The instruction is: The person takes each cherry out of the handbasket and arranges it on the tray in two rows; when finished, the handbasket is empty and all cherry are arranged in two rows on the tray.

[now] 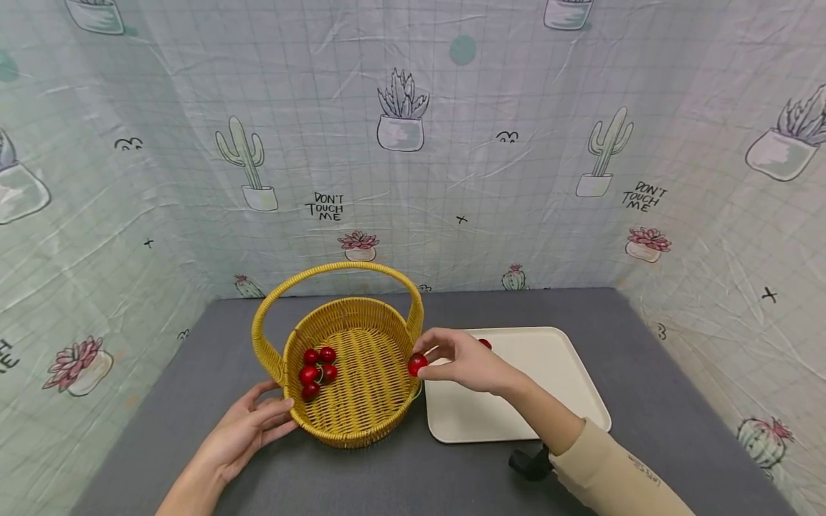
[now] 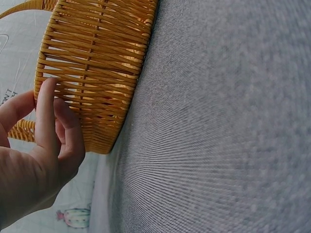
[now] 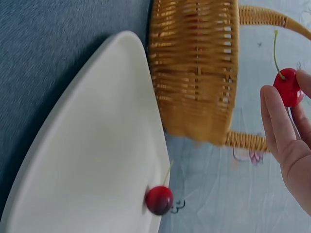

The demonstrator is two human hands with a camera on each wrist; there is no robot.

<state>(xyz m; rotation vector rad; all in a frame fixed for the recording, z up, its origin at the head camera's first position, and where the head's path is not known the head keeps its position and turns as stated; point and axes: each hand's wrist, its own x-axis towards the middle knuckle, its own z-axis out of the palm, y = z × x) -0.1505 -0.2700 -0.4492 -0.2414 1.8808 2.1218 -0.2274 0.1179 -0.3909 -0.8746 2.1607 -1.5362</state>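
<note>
My right hand [image 1: 461,362] pinches a red cherry [image 1: 417,364] between thumb and fingers, at the right rim of a yellow wicker basket [image 1: 361,433]. In the right wrist view this cherry [image 3: 288,88] has a green stem that points up. Several red cherries [image 1: 310,374] lie inside the basket, grouped at its left side. With thumb and fingers at the rim, my left hand [image 1: 253,423] grips the basket's near left side. The left wrist view has its fingers [image 2: 46,114] against the woven wall.
A cream tray [image 1: 516,419] lies right of the basket. One more cherry [image 3: 159,200] sits on it by the edge, partly hidden by my right hand in the head view. The basket's tall arched handle [image 1: 342,266] stands upright. A dark object [image 1: 530,464] shows near my right sleeve.
</note>
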